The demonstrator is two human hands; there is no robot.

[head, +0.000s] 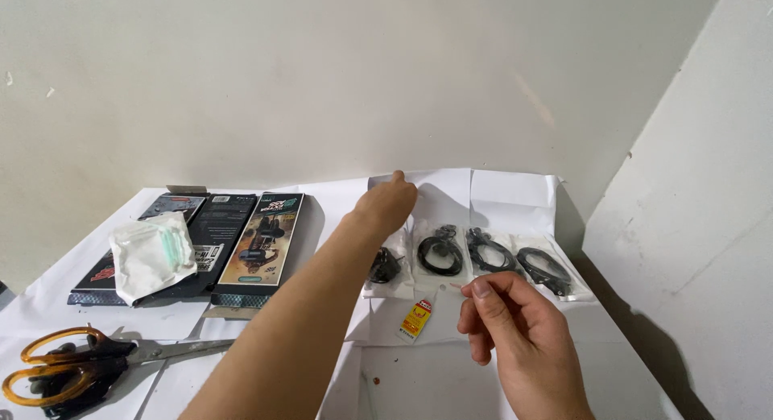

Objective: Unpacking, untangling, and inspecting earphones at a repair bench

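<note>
My left hand (388, 204) reaches forward across the white paper (499, 194), fingers curled, its fingertips touching the paper's raised back fold. Under my forearm lies a clear bag of black cable (385, 267), partly hidden. My right hand (507, 319) hovers nearer me with thumb and forefinger pinched on something thin and small that I cannot make out. Just left of it a small yellow glue tube (416, 319) lies on the paper. Three more clear bags of black cable (440, 255) (488, 252) (544, 268) lie in a row beyond my right hand.
An opened dark printed carton (241, 239) lies flat at the left with a crumpled white plastic bag (151, 255) on it. Orange-handled scissors (72, 370) rest at the near left. Walls close in behind and at the right.
</note>
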